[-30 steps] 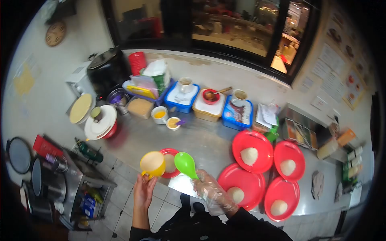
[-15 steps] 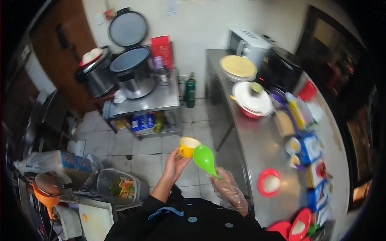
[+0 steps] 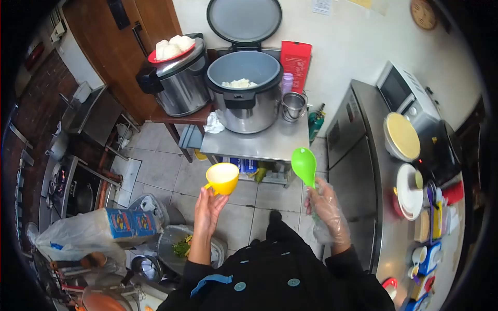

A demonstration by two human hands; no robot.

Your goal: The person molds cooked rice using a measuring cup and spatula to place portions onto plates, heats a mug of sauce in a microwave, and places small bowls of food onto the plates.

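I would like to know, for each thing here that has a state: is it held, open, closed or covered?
Yellow cup: held in the bare left hand, opening upward.
Green spoon: held in the gloved right hand, bowl end up.
Central cooker: open, lid raised, white food inside.
Neighbouring cooker: closed, loaded red plate on top.
Lidded pot: covered.
Microwave: closed.

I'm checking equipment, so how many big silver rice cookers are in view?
2: the open cooker on the steel table, and the closed cooker to its left, beneath a red plate. No others show.
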